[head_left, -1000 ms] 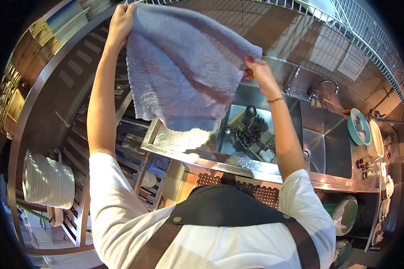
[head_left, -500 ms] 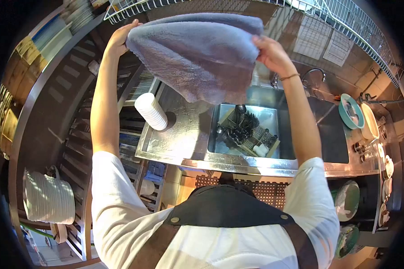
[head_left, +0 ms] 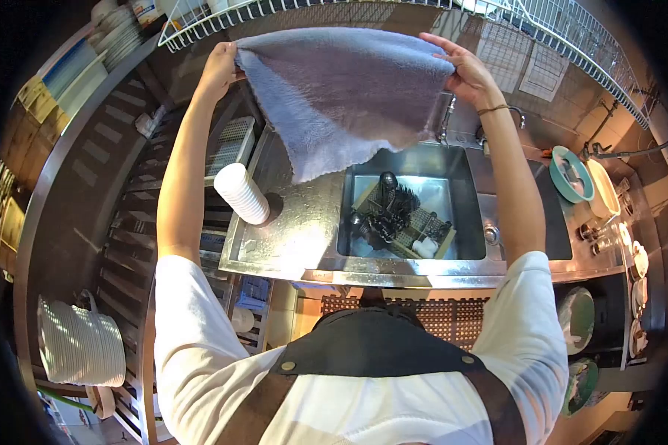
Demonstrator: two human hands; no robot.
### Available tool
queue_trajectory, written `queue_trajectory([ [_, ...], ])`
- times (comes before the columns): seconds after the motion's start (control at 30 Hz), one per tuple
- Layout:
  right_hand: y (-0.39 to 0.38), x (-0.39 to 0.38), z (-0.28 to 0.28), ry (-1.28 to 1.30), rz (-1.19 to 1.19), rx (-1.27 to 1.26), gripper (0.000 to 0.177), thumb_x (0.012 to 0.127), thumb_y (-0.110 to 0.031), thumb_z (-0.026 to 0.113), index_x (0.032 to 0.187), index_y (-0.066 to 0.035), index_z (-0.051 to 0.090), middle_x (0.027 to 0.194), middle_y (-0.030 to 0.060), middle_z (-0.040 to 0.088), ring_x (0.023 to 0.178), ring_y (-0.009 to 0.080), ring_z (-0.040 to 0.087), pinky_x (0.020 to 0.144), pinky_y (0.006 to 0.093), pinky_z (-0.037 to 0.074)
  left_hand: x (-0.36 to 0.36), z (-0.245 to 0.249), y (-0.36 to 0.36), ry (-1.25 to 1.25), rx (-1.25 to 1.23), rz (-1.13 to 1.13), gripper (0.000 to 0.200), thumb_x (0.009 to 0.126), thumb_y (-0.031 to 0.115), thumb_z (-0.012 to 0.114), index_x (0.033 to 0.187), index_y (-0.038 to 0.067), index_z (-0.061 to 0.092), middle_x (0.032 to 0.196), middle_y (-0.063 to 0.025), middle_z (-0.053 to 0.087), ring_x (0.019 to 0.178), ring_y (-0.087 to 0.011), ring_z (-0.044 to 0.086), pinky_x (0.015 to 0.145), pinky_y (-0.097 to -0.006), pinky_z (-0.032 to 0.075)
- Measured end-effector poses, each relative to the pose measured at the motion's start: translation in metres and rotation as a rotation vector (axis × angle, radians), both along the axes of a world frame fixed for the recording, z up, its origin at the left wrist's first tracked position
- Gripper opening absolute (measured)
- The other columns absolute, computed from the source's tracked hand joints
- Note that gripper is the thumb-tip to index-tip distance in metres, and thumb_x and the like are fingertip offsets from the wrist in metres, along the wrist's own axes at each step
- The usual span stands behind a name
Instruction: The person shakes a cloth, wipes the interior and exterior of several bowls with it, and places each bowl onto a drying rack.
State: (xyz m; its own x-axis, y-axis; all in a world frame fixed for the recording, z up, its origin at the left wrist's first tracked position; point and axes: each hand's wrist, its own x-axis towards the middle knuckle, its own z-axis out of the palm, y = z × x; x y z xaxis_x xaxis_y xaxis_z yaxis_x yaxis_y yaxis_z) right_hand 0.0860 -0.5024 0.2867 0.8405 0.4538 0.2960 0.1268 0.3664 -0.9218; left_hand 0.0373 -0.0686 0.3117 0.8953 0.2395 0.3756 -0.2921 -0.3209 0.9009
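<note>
L hand (head_left: pixel 221 70) & R hand (head_left: pixel 467 74) each pinch a top corner of my grey towel (head_left: pixel 349 96) — a slack grip could drop it into the sink (head_left: pixel 471 215).

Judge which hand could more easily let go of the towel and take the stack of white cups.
Probably the left hand: it grips the towel corner on the same side as the cup stack, while the right hand holds the far corner beyond the sink.
</note>
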Motion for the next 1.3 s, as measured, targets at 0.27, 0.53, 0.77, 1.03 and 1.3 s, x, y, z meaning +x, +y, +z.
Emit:
queue_trajectory([
  [0.27,0.005,-0.002,0.017,-0.347,-0.194,-0.152,0.029,0.093,-0.011,0.053,0.122,-0.01,0.059,0.108,0.0026,0.063,0.084,0.008,0.059,0.075,0.0254,0.049,-0.008,0.041,0.002,0.019,-0.216,-0.303,0.037,0.095,0.029,0.052,0.124,0.005,0.054,0.101,-0.0057,0.064,0.086,-0.0124,0.062,0.072,-0.026,0.053],
  [0.53,0.001,0.002,0.043,-0.395,-0.265,-0.1,0.025,0.093,-0.008,0.051,0.116,-0.005,0.061,0.098,0.0034,0.066,0.084,0.0097,0.06,0.074,0.0241,0.049,-0.005,0.056,0.025,-0.093,-0.104,-0.257,0.03,0.094,0.031,0.054,0.106,0.006,0.063,0.094,-0.0013,0.064,0.082,-0.0074,0.06,0.066,-0.0234,0.051],
  [0.77,0.002,-0.033,0.072,-0.422,-0.386,-0.275,0.048,0.08,0.005,0.051,0.127,-0.002,0.051,0.101,0.0071,0.061,0.063,0.0083,0.046,0.057,0.0214,0.041,-0.006,0.064,0.033,-0.094,0.092,-0.247,0.027,0.094,0.02,0.055,0.117,0.009,0.062,0.099,0.0003,0.064,0.083,-0.0053,0.059,0.072,-0.0214,0.05],
  [1.03,0.007,0.002,0.073,-0.377,-0.527,-0.157,0.032,0.083,-0.004,0.061,0.115,0.0,0.06,0.098,0.0104,0.064,0.077,0.0125,0.058,0.063,0.0243,0.046,-0.006,0.065,0.029,-0.165,-0.023,-0.185,0.023,0.092,0.017,0.057,0.113,0.011,0.065,0.091,0.0029,0.064,0.072,-0.0032,0.056,0.064,-0.0184,0.048],
  [1.3,0.011,0.014,0.067,-0.419,-0.562,-0.204,0.035,0.08,0.0,0.062,0.115,0.004,0.059,0.096,0.0115,0.065,0.08,0.0172,0.06,0.068,0.0278,0.048,-0.002,0.059,0.031,-0.264,0.002,-0.099,0.022,0.089,0.015,0.062,0.11,0.009,0.066,0.081,0.0061,0.06,0.062,-0.0022,0.049,0.058,-0.0157,0.042],
])
